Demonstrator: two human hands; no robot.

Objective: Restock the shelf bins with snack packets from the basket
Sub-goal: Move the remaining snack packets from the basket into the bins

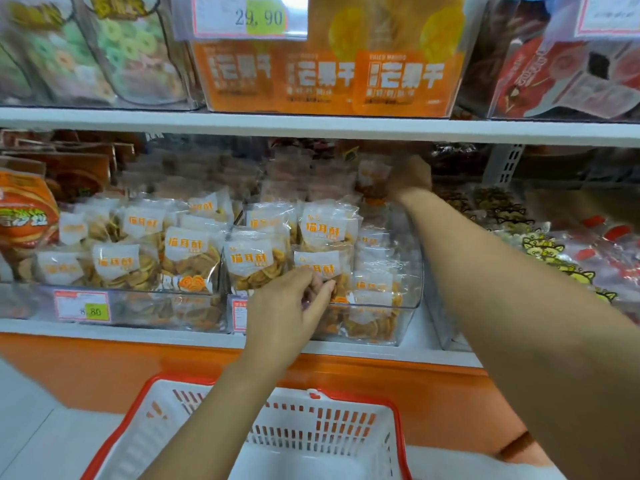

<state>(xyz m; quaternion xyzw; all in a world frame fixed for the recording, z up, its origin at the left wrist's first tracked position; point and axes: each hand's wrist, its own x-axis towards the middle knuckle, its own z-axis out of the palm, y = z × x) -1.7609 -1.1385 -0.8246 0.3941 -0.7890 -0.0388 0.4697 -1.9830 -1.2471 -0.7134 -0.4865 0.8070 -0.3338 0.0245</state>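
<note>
Two clear shelf bins (405, 303) on the middle shelf hold several clear snack packets with white and orange labels. My left hand (287, 306) pinches the lower edge of a front packet (320, 268) in the right-hand bin. My right hand (410, 176) reaches deep to the back of the same bin and grips a blurred packet (372, 178) there. The white basket with a red rim (346, 431) sits below the shelf, in front of me; my left forearm crosses over it, and the part of its inside that shows holds no packets.
The left-hand bin (138, 306) carries an 8.80 price tag. Orange mango packets (329, 77) fill a bin on the upper shelf, with other snack bins on both sides. Yellow and red packets (561, 258) lie to the right. An orange panel (104, 365) runs below the shelf.
</note>
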